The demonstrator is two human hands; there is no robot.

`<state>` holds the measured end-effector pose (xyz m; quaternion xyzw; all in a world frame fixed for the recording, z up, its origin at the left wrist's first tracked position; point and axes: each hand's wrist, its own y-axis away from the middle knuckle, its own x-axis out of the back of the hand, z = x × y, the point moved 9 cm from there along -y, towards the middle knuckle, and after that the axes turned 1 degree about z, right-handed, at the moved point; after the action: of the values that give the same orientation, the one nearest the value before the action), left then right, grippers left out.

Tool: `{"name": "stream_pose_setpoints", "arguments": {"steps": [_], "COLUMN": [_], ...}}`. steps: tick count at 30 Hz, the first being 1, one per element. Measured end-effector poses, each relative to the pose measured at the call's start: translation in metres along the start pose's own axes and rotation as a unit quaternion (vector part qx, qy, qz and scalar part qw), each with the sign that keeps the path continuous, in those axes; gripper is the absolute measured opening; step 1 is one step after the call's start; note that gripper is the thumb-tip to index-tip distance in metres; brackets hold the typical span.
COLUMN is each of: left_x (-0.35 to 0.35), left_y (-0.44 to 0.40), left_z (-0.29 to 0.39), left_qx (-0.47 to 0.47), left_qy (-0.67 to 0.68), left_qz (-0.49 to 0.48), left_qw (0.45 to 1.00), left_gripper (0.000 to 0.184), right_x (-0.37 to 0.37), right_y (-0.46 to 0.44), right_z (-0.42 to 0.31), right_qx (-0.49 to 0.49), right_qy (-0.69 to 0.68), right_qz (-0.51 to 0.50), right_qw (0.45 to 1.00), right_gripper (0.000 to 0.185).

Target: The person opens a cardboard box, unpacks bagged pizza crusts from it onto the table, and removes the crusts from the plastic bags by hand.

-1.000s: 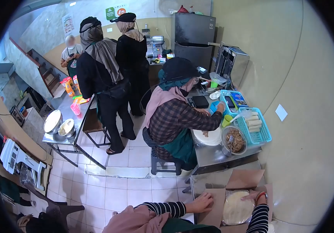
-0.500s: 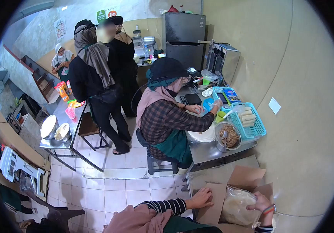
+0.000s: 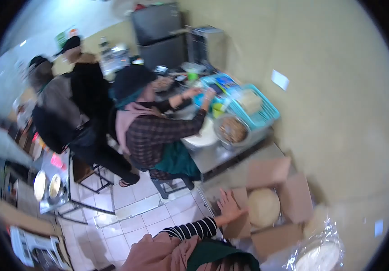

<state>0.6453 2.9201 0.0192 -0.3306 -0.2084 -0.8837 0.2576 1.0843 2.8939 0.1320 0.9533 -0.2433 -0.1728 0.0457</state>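
My left hand [image 3: 230, 208] rests on the left flap of an open cardboard box [image 3: 278, 239], its fingers spread and holding nothing. Inside the box lies a round, pale, flat stack [image 3: 264, 207]. A clear plastic bag [image 3: 331, 235] with round white sheets [image 3: 318, 258] in it is outside the box, at the bottom right edge of the view. My right hand does not show in this frame.
A seated person [image 3: 158, 126] works at a metal table [image 3: 217, 156] ahead, with a bowl of filling [image 3: 232, 130] and a turquoise basket [image 3: 269, 110]. Two people stand beyond, at the left. A second table [image 3: 49, 205] holds bowls.
The view has turned and blurred. The bagged round sheets, earlier under my right hand in the box, are now outside it at lower right. My right hand has left view; my left fingers are more spread.
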Motion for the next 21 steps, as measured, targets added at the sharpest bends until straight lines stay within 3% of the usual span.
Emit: {"name": "stream_pose_setpoints", "arguments": {"steps": [2, 4, 5, 7, 8, 9, 10, 11, 12, 13, 14, 15, 16, 19, 21], "left_x": [-0.014, -0.022, -0.023, -0.025, -0.025, -0.024, -0.021, -0.02, -0.022, -0.019, -0.018, -0.019, -0.015, -0.018, -0.02], "left_y": [-0.005, -0.009, -0.013, -0.016, -0.016, -0.013, -0.012, -0.012, -0.013, -0.015, -0.015, -0.013, -0.013, -0.014, -0.014], "left_z": [-0.011, -0.029, -0.035, -0.032, -0.034, -0.03, -0.026, -0.022, -0.02, -0.012, -0.004, -0.001, 0.011, 0.018, 0.013], "left_qx": [0.051, 0.125, 0.17, 0.168, 0.179, 0.174, 0.168, 0.161, 0.157, 0.108, 0.06, 0.059, 0.023, -0.014, -0.013], "left_qy": [0.001, 0.04, 0.074, 0.079, 0.093, 0.088, 0.08, 0.073, 0.07, 0.006, -0.056, -0.058, -0.072, -0.071, -0.06], "left_qz": [0.033, 0.023, 0.002, -0.018, -0.015, -0.027, -0.035, -0.04, -0.046, -0.029, -0.012, -0.019, -0.02, -0.022, -0.024], "left_qw": [0.998, 0.991, 0.983, 0.982, 0.979, 0.98, 0.982, 0.983, 0.984, 0.994, 0.997, 0.996, 0.997, 0.997, 0.998], "left_gripper": [0.12, 0.126, 0.128, 0.128, 0.127, 0.127, 0.125, 0.123, 0.123, 0.12, 0.117, 0.117, 0.113, 0.106, 0.103], "right_x": [0.075, 0.134, 0.251, 0.278, 0.265, 0.266, 0.292, 0.293, 0.271, 0.217, 0.155, 0.109, 0.051, -0.148, -0.204], "right_y": [0.042, 0.096, 0.06, 0.06, 0.071, 0.071, 0.076, 0.078, 0.076, 0.06, 0.044, 0.017, -0.005, -0.027, -0.055], "right_z": [0.029, 0.063, 0.144, 0.193, 0.206, 0.199, 0.174, 0.132, 0.086, 0.039, 0.002, -0.011, -0.017, 0.016, 0.097], "right_qx": [-0.025, -0.024, -0.06, -0.1, -0.185, -0.181, -0.168, -0.146, -0.115, 0.086, 0.244, 0.308, 0.283, 0.249, 0.206], "right_qy": [-0.119, -0.241, -0.257, -0.216, -0.148, -0.149, 0.135, 0.404, 0.635, 0.673, 0.645, 0.492, 0.356, 0.43, 0.593], "right_qz": [0.191, 0.362, 0.286, 0.231, 0.188, 0.201, 0.328, 0.421, 0.472, 0.459, 0.393, 0.273, 0.181, -0.161, -0.268], "right_qw": [0.974, 0.9, 0.921, 0.944, 0.953, 0.951, 0.92, 0.799, 0.6, 0.574, 0.608, 0.767, 0.872, 0.853, 0.731], "right_gripper": [0.066, 0.063, 0.06, 0.059, 0.064, 0.064, 0.069, 0.074, 0.079, 0.075, 0.061, 0.053, 0.045, 0.03, 0.036]}}
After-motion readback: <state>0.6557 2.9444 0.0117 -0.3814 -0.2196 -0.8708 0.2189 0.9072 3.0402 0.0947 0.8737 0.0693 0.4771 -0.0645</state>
